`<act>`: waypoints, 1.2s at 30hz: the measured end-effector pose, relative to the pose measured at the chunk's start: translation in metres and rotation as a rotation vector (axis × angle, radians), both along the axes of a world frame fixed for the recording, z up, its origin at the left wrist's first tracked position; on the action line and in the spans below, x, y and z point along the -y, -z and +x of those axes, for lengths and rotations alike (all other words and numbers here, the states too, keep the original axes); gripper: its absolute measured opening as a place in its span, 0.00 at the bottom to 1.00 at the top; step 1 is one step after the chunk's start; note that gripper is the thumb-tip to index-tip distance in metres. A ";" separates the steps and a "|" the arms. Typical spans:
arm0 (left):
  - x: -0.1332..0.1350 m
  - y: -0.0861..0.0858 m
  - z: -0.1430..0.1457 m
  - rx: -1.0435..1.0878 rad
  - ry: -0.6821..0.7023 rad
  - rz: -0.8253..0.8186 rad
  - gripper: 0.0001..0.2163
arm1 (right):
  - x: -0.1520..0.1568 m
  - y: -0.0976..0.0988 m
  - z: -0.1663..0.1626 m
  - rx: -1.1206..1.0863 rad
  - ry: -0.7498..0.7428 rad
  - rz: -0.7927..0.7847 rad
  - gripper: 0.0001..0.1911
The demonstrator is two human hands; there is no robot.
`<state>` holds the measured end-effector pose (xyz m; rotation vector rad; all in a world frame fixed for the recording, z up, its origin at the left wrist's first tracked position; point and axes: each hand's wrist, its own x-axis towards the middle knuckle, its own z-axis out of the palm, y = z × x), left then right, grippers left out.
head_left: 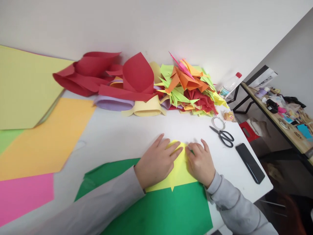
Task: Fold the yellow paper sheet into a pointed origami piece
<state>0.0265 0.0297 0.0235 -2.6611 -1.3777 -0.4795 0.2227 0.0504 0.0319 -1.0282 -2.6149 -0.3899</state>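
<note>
left hand (157, 163), right hand (201, 163) on yellow paper (180, 171) | pile (188, 85) apart | phone (249, 163) near edge (270, 186)

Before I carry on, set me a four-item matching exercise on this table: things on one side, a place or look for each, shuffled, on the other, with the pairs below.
Things:
1. Scissors
2. Yellow paper
3. Bottle
4. Pink sheet

Place or look:
A. under the left hand and right hand
B. at the bottom left of the view
C. black-handled
D. red-capped

Pairs: 1-C, 2-A, 3-D, 4-B
</note>
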 end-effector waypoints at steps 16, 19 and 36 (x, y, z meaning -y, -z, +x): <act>0.000 0.002 0.000 0.027 -0.007 0.003 0.19 | 0.021 -0.001 0.002 -0.021 -0.072 -0.101 0.15; 0.000 0.003 0.000 0.030 -0.006 -0.004 0.19 | 0.030 -0.002 0.001 -0.032 -0.116 -0.122 0.15; -0.002 0.012 -0.007 0.202 -0.044 0.110 0.16 | -0.044 0.001 -0.016 -0.385 -0.137 -0.306 0.21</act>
